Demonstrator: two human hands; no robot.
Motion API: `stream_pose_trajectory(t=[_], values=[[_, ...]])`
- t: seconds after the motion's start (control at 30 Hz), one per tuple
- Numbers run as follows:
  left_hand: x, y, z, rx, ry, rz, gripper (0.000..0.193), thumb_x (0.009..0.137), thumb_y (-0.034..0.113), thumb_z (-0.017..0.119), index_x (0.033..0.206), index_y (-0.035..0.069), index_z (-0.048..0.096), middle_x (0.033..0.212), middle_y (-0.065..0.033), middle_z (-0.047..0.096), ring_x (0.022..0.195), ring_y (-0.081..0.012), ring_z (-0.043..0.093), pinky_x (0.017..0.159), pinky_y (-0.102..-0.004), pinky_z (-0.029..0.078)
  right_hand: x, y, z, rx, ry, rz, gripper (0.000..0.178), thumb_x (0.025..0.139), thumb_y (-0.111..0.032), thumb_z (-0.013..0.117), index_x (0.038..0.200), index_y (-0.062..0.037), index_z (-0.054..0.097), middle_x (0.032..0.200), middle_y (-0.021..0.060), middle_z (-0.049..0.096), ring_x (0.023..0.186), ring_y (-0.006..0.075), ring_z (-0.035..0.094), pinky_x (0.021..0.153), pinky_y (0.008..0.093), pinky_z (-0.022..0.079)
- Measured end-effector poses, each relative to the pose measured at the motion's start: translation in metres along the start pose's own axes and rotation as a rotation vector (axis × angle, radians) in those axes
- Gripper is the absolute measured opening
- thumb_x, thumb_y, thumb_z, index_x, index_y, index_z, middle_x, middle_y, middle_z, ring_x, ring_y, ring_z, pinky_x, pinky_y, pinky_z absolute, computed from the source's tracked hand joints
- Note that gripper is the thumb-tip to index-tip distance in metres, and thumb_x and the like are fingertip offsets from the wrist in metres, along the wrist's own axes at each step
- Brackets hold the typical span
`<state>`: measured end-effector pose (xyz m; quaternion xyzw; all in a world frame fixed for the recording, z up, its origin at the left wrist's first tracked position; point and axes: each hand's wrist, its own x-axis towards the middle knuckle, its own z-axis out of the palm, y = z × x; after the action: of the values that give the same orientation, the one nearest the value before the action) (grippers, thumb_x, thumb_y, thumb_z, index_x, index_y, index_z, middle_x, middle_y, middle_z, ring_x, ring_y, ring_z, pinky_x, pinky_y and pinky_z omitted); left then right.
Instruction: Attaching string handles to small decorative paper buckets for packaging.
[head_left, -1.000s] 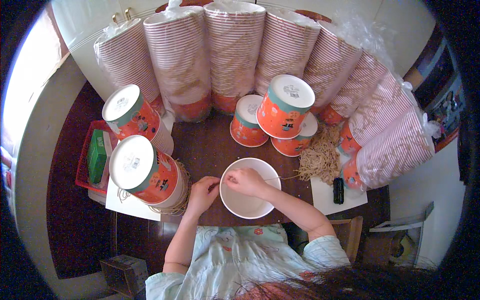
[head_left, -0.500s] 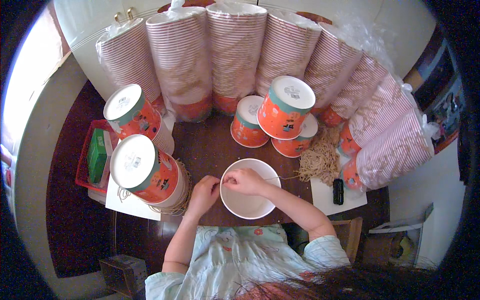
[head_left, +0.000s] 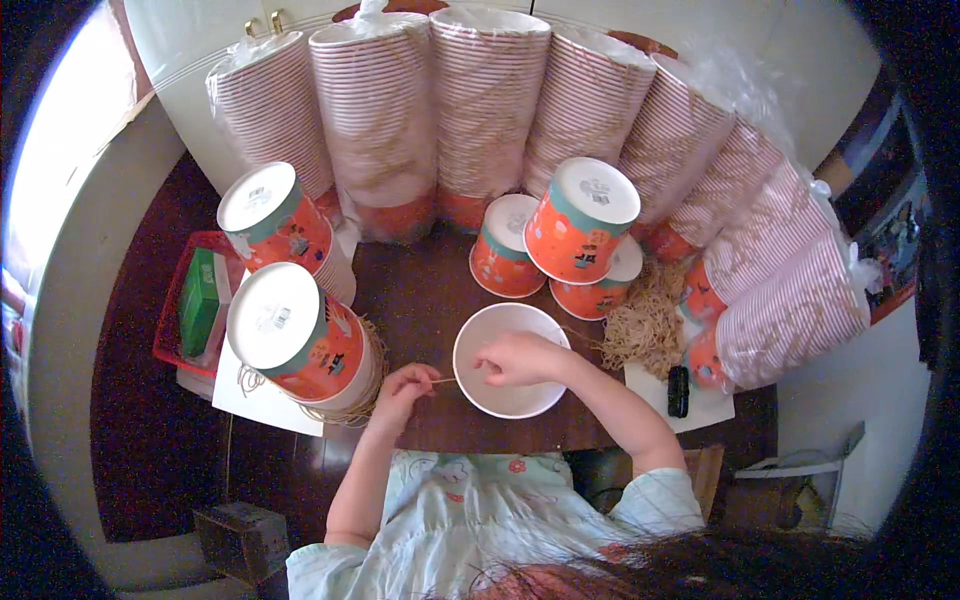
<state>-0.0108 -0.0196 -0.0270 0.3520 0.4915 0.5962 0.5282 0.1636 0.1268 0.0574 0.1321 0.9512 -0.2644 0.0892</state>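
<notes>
A white paper bucket [head_left: 512, 398] stands mouth up on the dark table in front of me. Just left of it, my left hand [head_left: 402, 396] pinches a thin beige cord [head_left: 444, 380] that runs toward the bucket's side. My right hand [head_left: 518, 358] reaches into the bucket's mouth with its fingers bent inside; what they grip, if anything, is hidden. From the bucket's right side another stretch of cord leads to a tangled heap of beige cords [head_left: 645, 325].
Upside-down orange buckets stand at left [head_left: 335, 350] and at centre right [head_left: 580, 225]. Tall plastic-wrapped bucket stacks [head_left: 485, 100] curve around the back and right. A red basket [head_left: 170, 325] holds a green box [head_left: 203, 305]. A black object [head_left: 678, 392] lies on white paper at right.
The bucket has shifted slightly right and away from me. My hands have moved apart: the right deeper over the bucket's mouth, the left drawing the cord out beside it.
</notes>
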Motion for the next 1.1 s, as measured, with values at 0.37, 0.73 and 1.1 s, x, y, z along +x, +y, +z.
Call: stream_pose_trajectory(t=[0.37,0.73,1.1], values=[[0.012,0.057,0.021,-0.135,-0.118,-0.017,0.006,0.082,0.008,0.052,0.084,0.003,0.054,0.08,-0.0033,0.057,0.075,-0.0087,0.053,0.065,-0.0198,0.043,-0.024,-0.016,-0.004,0.249,0.295,-0.051,0.021,0.073,-0.013,0.053,0.093,-0.0067,0.048,0.071,0.0081,0.056,0.058,0.0222,0.055,0.055,0.0327,0.043],[0.021,0.049,0.04,0.485,-0.194,0.128,0.014,0.075,0.008,0.06,0.086,0.0,0.057,0.071,0.0007,0.056,0.064,-0.0033,0.048,0.057,-0.0192,0.041,-0.017,-0.018,0.0,0.332,0.501,-0.203,0.01,0.072,-0.004,0.05,0.08,-0.0026,0.056,0.083,0.0085,0.055,0.078,0.0218,0.055,0.067,0.0312,0.044],[0.022,0.046,0.033,0.199,-0.219,0.026,0.006,0.079,0.008,0.056,0.078,0.003,0.054,0.076,-0.0004,0.057,0.071,-0.0069,0.052,0.065,-0.0206,0.042,-0.009,-0.02,0.022,0.138,0.592,-0.087,0.01,0.07,-0.011,0.058,0.078,-0.0039,0.058,0.08,0.0064,0.054,0.074,0.0234,0.055,0.064,0.0325,0.046]])
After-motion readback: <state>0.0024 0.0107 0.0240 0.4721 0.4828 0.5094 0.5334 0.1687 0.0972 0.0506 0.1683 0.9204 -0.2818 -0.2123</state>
